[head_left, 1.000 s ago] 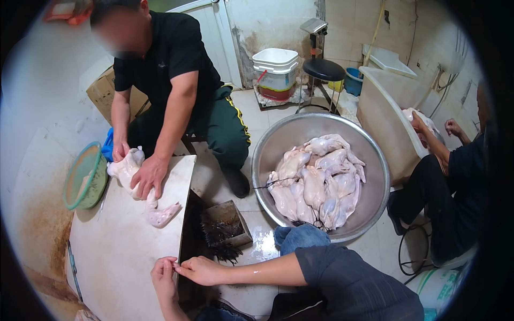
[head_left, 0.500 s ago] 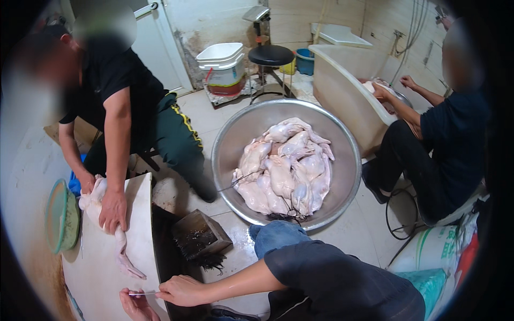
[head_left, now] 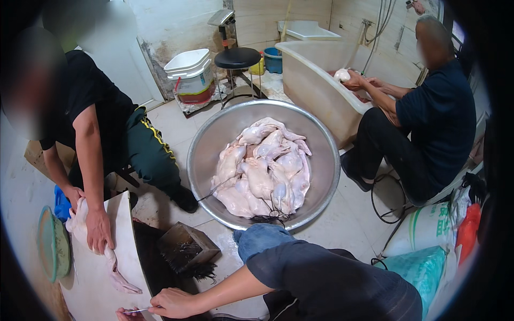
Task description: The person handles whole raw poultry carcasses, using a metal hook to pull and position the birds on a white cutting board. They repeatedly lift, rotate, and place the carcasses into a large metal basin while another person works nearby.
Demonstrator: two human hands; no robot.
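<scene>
At the lower edge, my right hand (head_left: pixel 174 303) is closed around the end of a thin metal rod (head_left: pixel 136 311), which points left. The rod's other end lies at the curled fingers of my left hand (head_left: pixel 128 315); most of this hand is cut off by the picture's edge, so what it grips is hidden. Both hands are at the near end of a pale board (head_left: pixel 96 283). Farther up it lies a plucked duck (head_left: pixel 80 222), its neck and bill stretched toward me. A co-worker's hand (head_left: pixel 99 230) presses on the duck; their other hand is by its far end.
A wide metal basin (head_left: pixel 326 187) holds several plucked birds (head_left: pixel 259 176). Between board and basin stands a wooden box (head_left: pixel 187 243) with dark bristly stuff. A second co-worker sits at a big plastic tub (head_left: pixel 305 77). Sacks (head_left: pixel 420 232) lie at right, a black stool (head_left: pixel 237 59) behind.
The scene has shifted left in view, and my hands sit lower, the left one more cut off. At the tub, the co-worker's hands have come together around something pale.
</scene>
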